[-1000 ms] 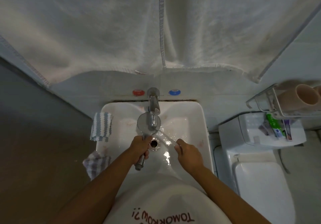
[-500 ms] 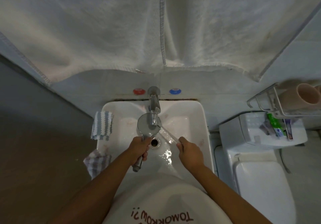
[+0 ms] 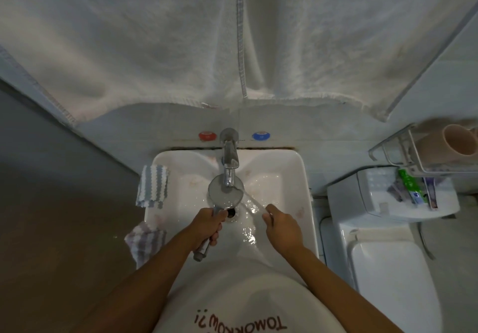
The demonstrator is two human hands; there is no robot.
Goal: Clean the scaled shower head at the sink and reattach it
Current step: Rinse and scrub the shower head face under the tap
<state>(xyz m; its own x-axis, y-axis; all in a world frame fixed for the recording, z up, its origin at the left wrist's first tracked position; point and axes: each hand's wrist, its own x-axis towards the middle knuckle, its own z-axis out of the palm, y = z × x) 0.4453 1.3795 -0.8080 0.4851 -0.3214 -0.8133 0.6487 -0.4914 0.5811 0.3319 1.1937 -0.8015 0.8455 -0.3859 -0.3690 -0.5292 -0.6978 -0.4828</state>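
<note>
From the head view, your left hand (image 3: 207,225) is wrapped round the handle of the shower head (image 3: 225,190), gripping it low on the stem with the threaded end poking out below your fist. The round face sits directly under the tap (image 3: 229,159), over the drain of the sink (image 3: 305,190), and water is running onto it and sheeting off toward the right.

Your right hand (image 3: 283,225) hovers just right of the stream with its fingers curled in. Something thin and pale seems to run from its fingertips up toward the rim of the head, but it is blurred by the water, so I cannot tell whether you are pinching a tool or holding nothing.

The risks from here: the wet chrome handle could twist or slip in your grip, and the head would knock the basin. Water deflecting off the tilted face could splash over the sink's right edge toward the toilet (image 3: 388,255). Judging by the flow, you are in the rinse or scrub, with reattachment not yet begun.

A striped cloth (image 3: 152,186) hangs on the sink's left rim.
</note>
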